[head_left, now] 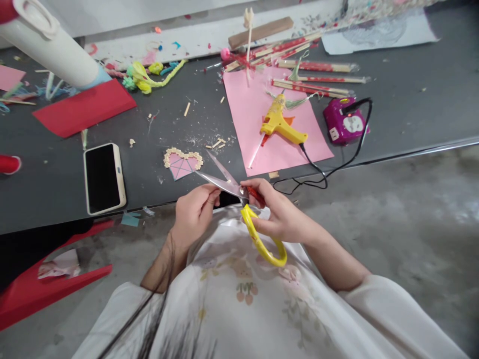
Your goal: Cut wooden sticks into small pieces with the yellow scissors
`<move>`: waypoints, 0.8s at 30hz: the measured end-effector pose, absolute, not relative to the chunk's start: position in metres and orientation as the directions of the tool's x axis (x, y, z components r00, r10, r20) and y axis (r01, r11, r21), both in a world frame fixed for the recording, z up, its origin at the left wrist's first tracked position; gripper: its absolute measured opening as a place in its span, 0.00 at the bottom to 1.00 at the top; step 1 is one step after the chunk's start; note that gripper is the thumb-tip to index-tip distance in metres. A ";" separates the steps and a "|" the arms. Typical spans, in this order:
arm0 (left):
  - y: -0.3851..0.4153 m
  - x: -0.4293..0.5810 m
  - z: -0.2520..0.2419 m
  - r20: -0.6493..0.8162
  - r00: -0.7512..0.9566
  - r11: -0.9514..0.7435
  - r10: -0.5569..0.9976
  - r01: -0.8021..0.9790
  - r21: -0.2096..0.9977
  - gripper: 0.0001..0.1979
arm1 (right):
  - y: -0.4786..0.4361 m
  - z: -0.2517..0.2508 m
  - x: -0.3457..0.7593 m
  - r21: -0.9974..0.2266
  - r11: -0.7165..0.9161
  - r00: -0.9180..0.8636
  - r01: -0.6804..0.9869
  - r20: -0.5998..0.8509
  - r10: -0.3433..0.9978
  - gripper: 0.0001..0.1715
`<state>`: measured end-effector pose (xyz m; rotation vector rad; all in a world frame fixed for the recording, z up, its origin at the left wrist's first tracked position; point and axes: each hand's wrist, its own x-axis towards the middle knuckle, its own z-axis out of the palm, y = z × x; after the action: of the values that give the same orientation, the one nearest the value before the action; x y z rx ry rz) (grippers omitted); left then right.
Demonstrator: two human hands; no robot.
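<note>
My right hand [282, 212] grips a pair of scissors [226, 185] with one yellow and one red handle. Their blades are spread and point toward the table. My left hand [196, 209] is closed in a pinch by the lower blade; whatever sits between its fingertips is too small or hidden to name. Just beyond the scissor tips lies a pink paper heart [182, 168] with drawn lines, its upper edge lined with small beige pieces. Short cut stick bits [217, 144] are scattered near it.
A yellow glue gun [279, 122] rests on a pink sheet [243, 109], wired to a purple power socket [342, 127]. Wrapped chopsticks [318, 66] lie behind. To the left are a phone [103, 177], a red envelope-like piece [84, 107] and a white bottle [56, 45].
</note>
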<state>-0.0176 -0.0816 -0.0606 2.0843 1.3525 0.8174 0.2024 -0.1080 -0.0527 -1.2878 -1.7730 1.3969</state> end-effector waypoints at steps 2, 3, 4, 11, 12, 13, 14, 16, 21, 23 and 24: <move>-0.081 -0.018 -0.060 0.216 0.343 -0.391 0.914 0.610 0.689 0.14 | -0.108 -0.052 0.201 -0.933 -0.011 -0.391 0.359 -0.161 0.906 0.34; -0.081 -0.018 -0.061 0.223 0.354 -0.405 0.908 0.614 0.677 0.13 | -0.109 -0.053 0.200 -0.934 -0.023 -0.385 0.356 -0.169 0.907 0.34; -0.080 -0.018 -0.061 0.242 0.358 -0.424 0.902 0.622 0.658 0.13 | -0.109 -0.055 0.199 -0.939 -0.039 -0.377 0.342 -0.176 0.909 0.35; -0.088 -0.009 -0.069 0.632 0.319 -0.660 0.706 0.620 0.425 0.14 | -0.110 -0.075 0.179 -0.981 -0.175 -0.188 -0.090 -0.155 0.970 0.30; -0.090 -0.007 -0.070 0.602 0.362 -0.683 0.711 0.561 0.469 0.12 | -0.109 -0.076 0.176 -0.974 -0.179 -0.161 -0.135 -0.157 0.974 0.30; -0.093 -0.003 -0.072 0.532 0.416 -0.674 0.738 0.501 0.543 0.09 | -0.108 -0.076 0.174 -0.969 -0.180 -0.139 -0.170 -0.157 0.978 0.30; -0.095 0.000 -0.073 0.424 0.473 -0.627 0.772 0.459 0.629 0.08 | -0.107 -0.074 0.172 -0.964 -0.180 -0.122 -0.197 -0.158 0.980 0.30; -0.099 0.005 -0.075 0.187 0.533 -0.465 0.825 0.451 0.762 0.10 | -0.105 -0.068 0.168 -0.954 -0.177 -0.102 -0.242 -0.157 0.982 0.32; -0.103 0.011 -0.076 -0.109 0.494 -0.143 0.863 0.445 0.884 0.34 | -0.104 -0.057 0.161 -0.947 -0.143 -0.069 -0.286 -0.129 0.989 0.34; -0.104 0.012 -0.078 -0.102 0.505 -0.095 0.857 0.348 0.933 0.43 | -0.106 -0.059 0.158 -0.956 -0.118 -0.062 -0.269 -0.105 0.993 0.33; -0.105 0.011 -0.080 -0.089 0.520 -0.088 0.850 0.307 0.948 0.45 | -0.107 -0.061 0.157 -0.960 -0.101 -0.063 -0.260 -0.087 0.994 0.33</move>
<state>0.0114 -0.1049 -0.0800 1.6513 0.9971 0.6109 0.1573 -0.1067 -0.0605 -1.0522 -0.9993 1.4294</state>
